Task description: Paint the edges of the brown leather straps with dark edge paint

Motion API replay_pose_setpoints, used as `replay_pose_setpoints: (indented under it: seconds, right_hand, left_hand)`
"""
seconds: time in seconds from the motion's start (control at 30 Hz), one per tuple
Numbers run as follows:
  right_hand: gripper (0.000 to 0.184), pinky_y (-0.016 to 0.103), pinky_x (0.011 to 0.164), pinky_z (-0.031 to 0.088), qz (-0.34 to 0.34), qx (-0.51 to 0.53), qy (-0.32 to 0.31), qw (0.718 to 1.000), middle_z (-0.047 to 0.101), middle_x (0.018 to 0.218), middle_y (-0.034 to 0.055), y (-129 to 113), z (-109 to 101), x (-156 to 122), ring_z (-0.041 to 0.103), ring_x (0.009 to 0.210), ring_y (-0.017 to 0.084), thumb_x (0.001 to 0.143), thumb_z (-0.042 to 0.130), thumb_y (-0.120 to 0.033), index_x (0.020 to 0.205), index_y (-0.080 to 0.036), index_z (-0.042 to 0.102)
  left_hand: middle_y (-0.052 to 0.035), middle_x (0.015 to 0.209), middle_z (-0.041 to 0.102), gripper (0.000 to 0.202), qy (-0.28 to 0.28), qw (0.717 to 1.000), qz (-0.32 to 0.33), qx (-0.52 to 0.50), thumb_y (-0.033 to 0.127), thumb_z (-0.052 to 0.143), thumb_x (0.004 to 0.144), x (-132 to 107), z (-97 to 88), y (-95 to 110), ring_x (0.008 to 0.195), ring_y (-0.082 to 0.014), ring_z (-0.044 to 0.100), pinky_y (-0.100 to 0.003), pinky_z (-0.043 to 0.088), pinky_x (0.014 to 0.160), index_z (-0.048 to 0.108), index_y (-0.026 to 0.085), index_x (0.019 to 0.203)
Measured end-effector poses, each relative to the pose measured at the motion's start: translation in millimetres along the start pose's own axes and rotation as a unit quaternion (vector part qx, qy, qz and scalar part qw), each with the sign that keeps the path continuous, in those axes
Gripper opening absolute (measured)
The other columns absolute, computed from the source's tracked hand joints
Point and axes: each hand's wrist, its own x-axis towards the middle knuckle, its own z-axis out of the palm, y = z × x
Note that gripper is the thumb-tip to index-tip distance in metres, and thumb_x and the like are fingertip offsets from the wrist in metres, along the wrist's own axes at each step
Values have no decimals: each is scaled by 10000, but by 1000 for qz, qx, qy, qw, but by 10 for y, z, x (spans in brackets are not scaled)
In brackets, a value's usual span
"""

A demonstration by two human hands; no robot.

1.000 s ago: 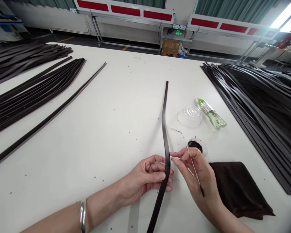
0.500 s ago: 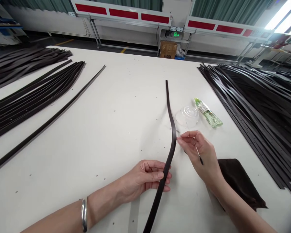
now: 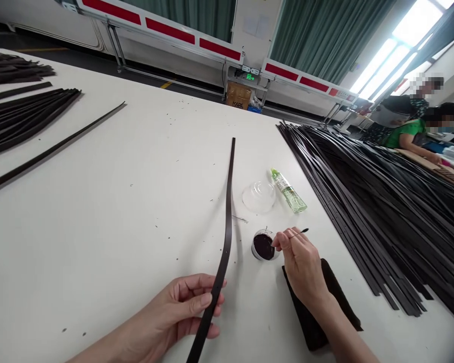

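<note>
One strap [image 3: 229, 224], tip toward twelve o'clock, tail seven
Your left hand [image 3: 185, 307] pinches it, your right hand [image 3: 301, 262] one stick [image 3: 304, 230].

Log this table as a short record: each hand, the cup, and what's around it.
Left hand: holding one dark strap
Right hand: holding a thin dark-tipped tool, fingers beside the cup
Cup contents: dark liquid
Beyond cup: clear plastic dome, green tube
Nearer side: dark cloth, partly hidden by right hand
Right side: strap pile
</note>
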Motion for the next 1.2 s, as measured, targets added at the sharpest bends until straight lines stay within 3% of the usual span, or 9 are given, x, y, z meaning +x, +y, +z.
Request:
replay_pose_setpoints:
  seconds: [0.37, 0.7, 0.83, 0.93, 1.03, 1.1, 1.2]
  right_hand:
    - [332, 305, 650, 374, -41, -27, -23, 999, 580, 709, 26, 82, 96, -26, 488, 737, 186, 1043, 367, -249, 756, -200, 528]
    - [357, 309, 666, 400, -13, 2, -2, 1000, 567, 670, 14, 35, 80, -34, 505, 704, 178, 1039, 384, -297, 732, -206, 543]
    - [401, 287, 657, 441, 99, 95, 52, 989, 578, 694, 14, -135, -40, -77, 538, 677, 161, 1044, 357, -355, 744, -205, 577]
    - [425, 275, 637, 464, 207, 241, 69, 946, 603, 721, 31, -264, -68, -134, 556, 679, 164, 1015, 416, -444, 738, -196, 623]
    - [416, 287, 653, 482, 238, 331, 53, 912, 609, 745, 47, -379, -23, -212, 568, 691, 170, 1004, 442, -451, 759, -182, 642]
    - [390, 291, 667, 482, 225, 340, 44, 912, 618, 766, 50, -460, 20, -276, 582, 712, 173, 1015, 433, -410, 779, -183, 645]
    - [348, 300, 702, 462, 128, 296, 12, 947, 630, 788, 42, -573, 72, -364, 598, 751, 168, 1035, 381, -278, 813, -194, 635]
  left_hand:
    - [-49, 872, 671, 190, -5, 1000, 0, 0, 253, 755, 800, -1, 1, 9, 772, -149, 583, -321, 581, 747, 740, 173, 971]
    - [-45, 868, 660, 166, -1, 1000, -1, 0, 242, 745, 808, -4, -6, -4, 796, -155, 580, -335, 586, 753, 738, 184, 964]
    - [-51, 896, 656, 164, -8, 1000, 7, -1, 233, 742, 809, 0, -14, -4, 804, -158, 581, -365, 592, 772, 739, 190, 967]
    - [-64, 914, 653, 172, -13, 1000, 9, 3, 234, 754, 796, 0, -6, 5, 828, -172, 591, -403, 596, 800, 740, 176, 958]
    - [-62, 902, 654, 199, -14, 1000, 10, -3, 220, 771, 774, 1, 4, 4, 814, -169, 601, -412, 602, 799, 738, 168, 963]
    - [-63, 915, 655, 223, -23, 1000, 12, -10, 206, 782, 760, 4, 5, -6, 822, -171, 608, -411, 605, 795, 734, 162, 973]
    - [-79, 949, 662, 217, -41, 999, 15, -19, 195, 773, 768, 9, -1, -29, 855, -180, 620, -417, 600, 811, 727, 151, 975]
